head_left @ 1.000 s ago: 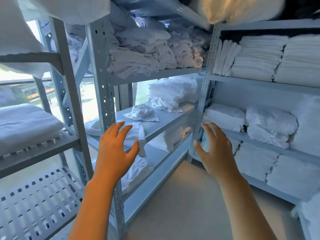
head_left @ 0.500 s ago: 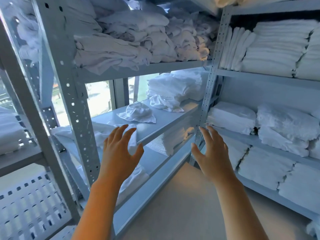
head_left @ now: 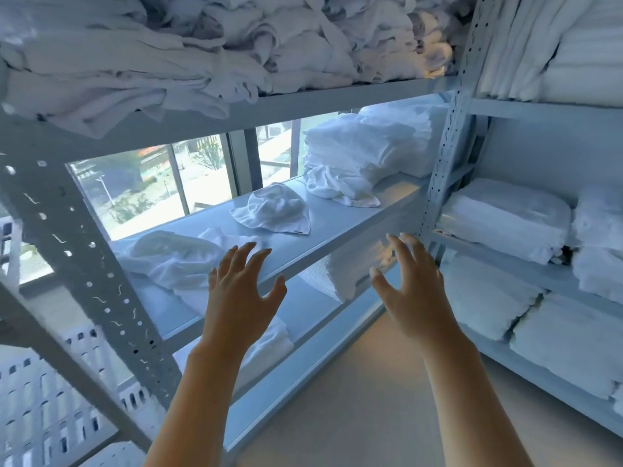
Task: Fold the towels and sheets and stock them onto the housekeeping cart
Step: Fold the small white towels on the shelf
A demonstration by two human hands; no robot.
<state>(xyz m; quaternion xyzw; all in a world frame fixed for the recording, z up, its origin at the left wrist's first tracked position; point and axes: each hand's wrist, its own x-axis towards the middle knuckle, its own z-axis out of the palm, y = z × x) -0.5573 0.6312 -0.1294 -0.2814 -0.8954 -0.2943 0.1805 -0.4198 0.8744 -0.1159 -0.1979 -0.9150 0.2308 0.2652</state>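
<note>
Before the middle shelf (head_left: 340, 241), the left hand (head_left: 241, 298) and right hand (head_left: 409, 291) hover with fingers spread, holding nothing. Crumpled towels (head_left: 274, 210) lie unfolded on that shelf; no cart shows, so the task looks barely begun.

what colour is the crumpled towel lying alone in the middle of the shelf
White; the crumpled towel shows clearly in the head view, on the pale grey shelf.
</note>
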